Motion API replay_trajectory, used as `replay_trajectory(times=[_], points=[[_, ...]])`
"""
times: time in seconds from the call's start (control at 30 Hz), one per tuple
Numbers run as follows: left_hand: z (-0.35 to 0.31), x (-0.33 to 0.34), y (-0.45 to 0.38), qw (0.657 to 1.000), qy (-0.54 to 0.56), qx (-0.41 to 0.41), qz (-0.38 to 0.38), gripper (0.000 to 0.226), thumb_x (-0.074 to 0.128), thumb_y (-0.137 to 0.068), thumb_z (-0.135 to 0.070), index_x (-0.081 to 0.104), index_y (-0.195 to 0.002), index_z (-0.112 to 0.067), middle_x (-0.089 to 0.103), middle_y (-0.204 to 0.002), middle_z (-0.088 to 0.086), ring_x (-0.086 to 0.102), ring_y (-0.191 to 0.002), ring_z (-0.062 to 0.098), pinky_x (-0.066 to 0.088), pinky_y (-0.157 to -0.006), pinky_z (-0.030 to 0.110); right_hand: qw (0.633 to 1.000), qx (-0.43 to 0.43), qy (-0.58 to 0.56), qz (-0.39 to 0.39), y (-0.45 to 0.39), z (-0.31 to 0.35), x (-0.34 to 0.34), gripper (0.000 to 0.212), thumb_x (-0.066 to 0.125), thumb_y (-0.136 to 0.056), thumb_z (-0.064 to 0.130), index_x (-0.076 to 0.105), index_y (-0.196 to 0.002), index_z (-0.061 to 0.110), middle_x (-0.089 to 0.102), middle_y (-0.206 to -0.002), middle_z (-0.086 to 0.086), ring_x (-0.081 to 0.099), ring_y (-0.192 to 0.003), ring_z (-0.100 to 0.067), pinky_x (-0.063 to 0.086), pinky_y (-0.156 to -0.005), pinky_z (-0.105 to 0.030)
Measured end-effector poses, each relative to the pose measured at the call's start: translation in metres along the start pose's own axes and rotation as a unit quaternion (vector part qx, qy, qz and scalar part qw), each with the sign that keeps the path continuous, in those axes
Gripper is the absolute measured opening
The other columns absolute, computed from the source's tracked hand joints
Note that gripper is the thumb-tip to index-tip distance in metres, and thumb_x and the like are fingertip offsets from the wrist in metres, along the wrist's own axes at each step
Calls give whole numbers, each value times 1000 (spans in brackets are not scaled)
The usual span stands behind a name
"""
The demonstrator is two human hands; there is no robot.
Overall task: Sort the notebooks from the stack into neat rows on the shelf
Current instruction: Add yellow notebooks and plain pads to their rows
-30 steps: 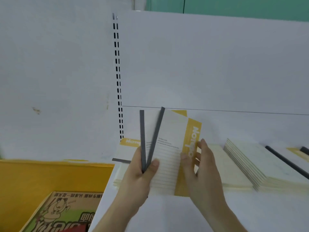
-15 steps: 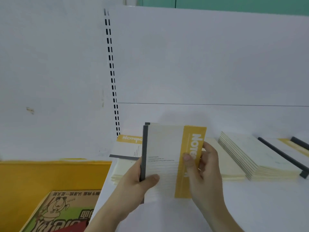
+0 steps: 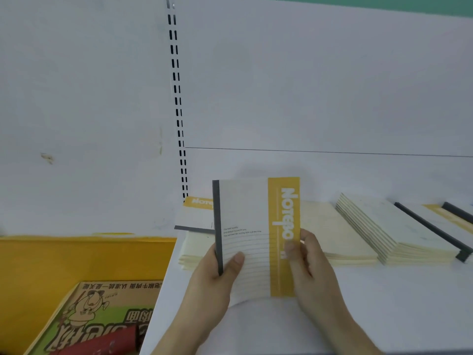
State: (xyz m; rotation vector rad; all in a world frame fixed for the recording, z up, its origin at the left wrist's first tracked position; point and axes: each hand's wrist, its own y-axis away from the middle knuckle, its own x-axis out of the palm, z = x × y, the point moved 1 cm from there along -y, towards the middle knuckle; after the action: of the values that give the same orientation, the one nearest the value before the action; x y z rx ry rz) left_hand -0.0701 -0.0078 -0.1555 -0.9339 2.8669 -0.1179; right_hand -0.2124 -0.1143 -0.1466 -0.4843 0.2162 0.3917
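Squared up now: two grey-spined, white-and-yellow paper notebooks [image 3: 256,234], fanned apart a second ago, closed together into one flush block, grey spine at nine o'clock, yellow band at three. Held upright above the white shelf [image 3: 384,303], dead centre of view, not yet set down. Left hand [image 3: 217,278] gripping the spine edge, thumb pressed across the ruled cover. Right hand [image 3: 307,265] pinching the yellow band edge, fingers curled behind. Behind, at ten o'clock, a flat stack of cream notebooks [image 3: 194,239] with one yellow-banded cover on top; at two to three o'clock, an overlapping row of notebooks [image 3: 384,226] already laid out. Down at seven o'clock, a printed cardboard box [image 3: 102,316] against a yellow panel [image 3: 76,260]. Edges aligned, so likely ready for placing; next call probably a lowering onto the row, kept square against slipping.
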Motion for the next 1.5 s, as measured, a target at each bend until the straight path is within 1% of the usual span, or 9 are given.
replay_trajectory(times=[0.17,0.33,0.47,0.6,0.73,0.93,1.17,1.33,1.5], points=[[-10,-33,9,994,39,20,-96,20,58,-99,-30,63,-118,-33,76,-105,-18,71,-98,2,55,-90,36,990,-71,125,3,-41,3,7,30,43,-102,31,60,-126,23,68,-119,10,62,-112,-6,47,-97,-29],[-9,-74,11,983,47,9,-175,19,62,-97,-31,64,-116,-31,77,-104,-12,73,-98,12,56,-92,48,878,-88,392,262,-93,-15,59,64,51,-96,49,39,-147,11,34,-154,-5,25,-144,-19,21,-117,-29],[-3,-90,15,982,24,-9,-185,16,62,-96,-35,63,-113,-34,76,-102,-15,73,-97,12,56,-92,48,868,-90,409,267,-115,-26,75,48,51,-94,54,64,-112,12,61,-119,-4,54,-117,-25,43,-98,-39],[4,-96,15,979,43,-31,-197,19,64,-96,-35,63,-115,-34,76,-105,-13,73,-100,16,55,-93,51,802,-211,513,222,-118,-20,71,38,31,-103,43,59,-103,17,69,-98,-5,66,-94,-29,49,-75,-38],[7,-95,11,972,60,-31,-225,16,64,-96,-35,61,-112,-37,76,-102,-14,73,-98,17,56,-91,53,836,-293,464,15,-120,-12,44,45,25,-104,35,57,-81,14,37,-46,9,38,-34,-18,33,-34,-28],[-1,-60,1,979,75,-4,-189,19,61,-99,-27,62,-112,-42,75,-107,-16,71,-103,12,54,-94,47,846,-316,391,-177,-61,36,40,33,41,-99,29,62,-78,15,50,-46,0,50,-38,-26,33,-38,-29],[-22,-10,-1,985,61,72,-144,28,47,-96,-48,62,-111,-31,76,-98,-13,72,-92,3,57,-76,26,873,-325,333,-146,13,23,84,32,49,-94,27,76,-99,9,74,-107,-9,72,-95,-22,51,-87,-36],[-16,-6,-2,989,66,58,-120,17,59,-96,-33,63,-113,-29,77,-94,-13,73,-87,4,56,-72,22,889,-348,279,-101,20,19,62,35,47,-94,25,73,-111,9,70,-118,-3,68,-106,-21,52,-89,-40],[-14,-7,3,996,29,63,-55,23,55,-96,-35,61,-117,-33,74,-107,-19,70,-100,1,59,-82,26,979,-65,185,-61,-19,17,9,55,45,-97,54,44,-141,20,50,-140,8,45,-129,-9,39,-105,-29]])
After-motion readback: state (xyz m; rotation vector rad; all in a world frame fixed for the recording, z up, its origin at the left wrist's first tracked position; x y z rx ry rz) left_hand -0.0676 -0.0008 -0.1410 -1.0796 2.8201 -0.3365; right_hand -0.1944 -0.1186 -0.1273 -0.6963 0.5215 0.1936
